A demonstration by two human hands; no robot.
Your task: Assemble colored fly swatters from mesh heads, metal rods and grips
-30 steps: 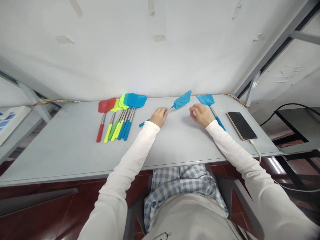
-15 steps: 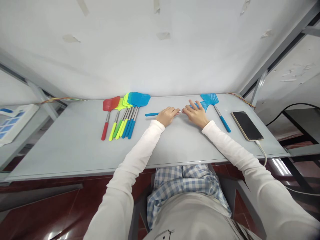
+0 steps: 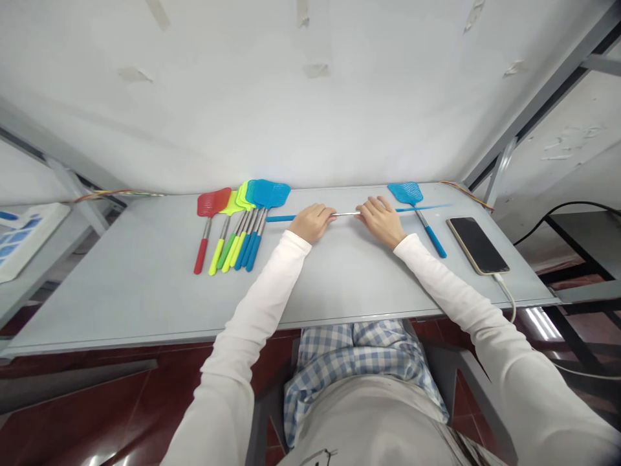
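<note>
Both hands grip one blue fly swatter [image 3: 345, 213], held level over the grey table. My left hand [image 3: 311, 223] is closed round its handle side, with the blue grip end sticking out to the left. My right hand [image 3: 381, 221] pinches it toward the head side. A bare length of thin metal rod shows between the hands. The swatter's head, seen edge-on and blurred, reaches right past another blue fly swatter [image 3: 406, 192], which lies beside my right hand with its blue handle toward me.
To the left lie several fly swatters in a row: a red one [image 3: 213, 202], yellow and green ones [image 3: 230, 244], and blue ones [image 3: 272, 193]. A phone [image 3: 478, 244] with a white charging cable [image 3: 505, 288] rests on the right of the table [image 3: 145, 291]. A wall stands behind.
My hands have moved apart, the left one going left, and more metal rod shows between them. The held swatter's head has turned from face-on to edge-on.
</note>
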